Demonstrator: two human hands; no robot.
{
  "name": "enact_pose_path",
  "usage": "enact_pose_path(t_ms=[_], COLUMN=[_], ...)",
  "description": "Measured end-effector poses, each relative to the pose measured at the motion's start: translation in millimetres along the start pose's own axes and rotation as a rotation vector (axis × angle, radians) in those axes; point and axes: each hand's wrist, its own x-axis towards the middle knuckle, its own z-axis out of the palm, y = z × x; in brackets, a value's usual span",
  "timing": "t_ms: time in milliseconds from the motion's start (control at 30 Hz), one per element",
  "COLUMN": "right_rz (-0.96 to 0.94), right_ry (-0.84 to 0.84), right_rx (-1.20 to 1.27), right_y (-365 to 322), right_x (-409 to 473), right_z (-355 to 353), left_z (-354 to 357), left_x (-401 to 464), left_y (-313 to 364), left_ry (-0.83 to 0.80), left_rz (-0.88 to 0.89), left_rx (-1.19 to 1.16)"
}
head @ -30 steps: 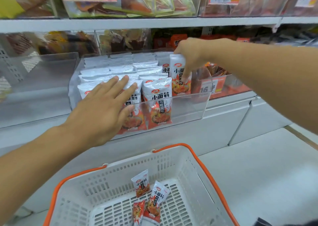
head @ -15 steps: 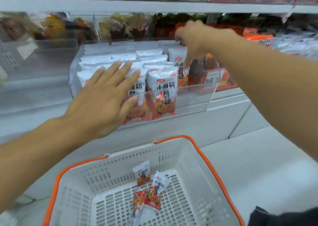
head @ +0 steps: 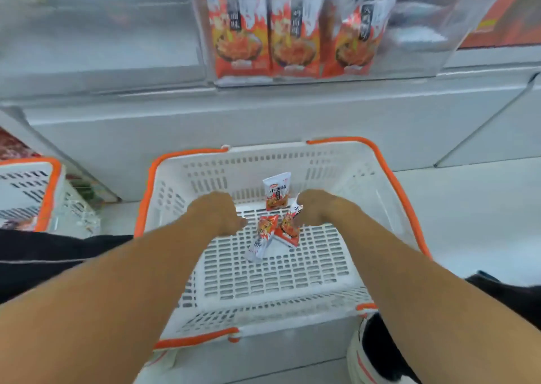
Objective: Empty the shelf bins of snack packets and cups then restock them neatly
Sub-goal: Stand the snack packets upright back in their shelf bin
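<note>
Both my hands are down inside the white basket (head: 389,184) with orange rims. Three red-and-white snack packets lie on its floor: one stands against the far wall (head: 276,190), one lies flat (head: 262,239), one leans in the middle (head: 288,227). My right hand (head: 319,211) grips the top of the leaning packet. My left hand (head: 216,215) hovers just left of the flat packet with its fingers curled under and hidden. Above, the clear shelf bin (head: 415,32) shows three matching packets (head: 294,29) standing at its front.
A second white and orange basket (head: 26,190) stands at the left on the floor. The white shelf base (head: 263,114) runs behind the basket. My shoe (head: 377,354) is at the basket's near right corner. An orange-labelled bin (head: 503,18) sits at the top right.
Both hands have left the shelf bin and dropped into the basket. The view has tilted down, so the bin now sits at the top edge.
</note>
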Motion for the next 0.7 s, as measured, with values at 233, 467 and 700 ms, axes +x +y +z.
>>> enact_pose_path(t_ms=[233,467,700], right_rz=[0.118,0.245,-0.007], right_ry=[0.327,0.145,-0.235], right_rx=[0.306,0.52,0.368], right_y=[37.9,34.3,48.7], right_x=[77.4,104.5,71.9], right_z=[74.3,80.8,30.6], left_z=[108.3,131.5,88.5], left_x=[38.1,72.4,58.6], left_y=[34.0,45.2,37.1], left_ry=[-0.072,-0.025,-0.555], left_rz=[-0.162,-0.183,-0.107], left_rx=[-0.562,-0.735,-1.448])
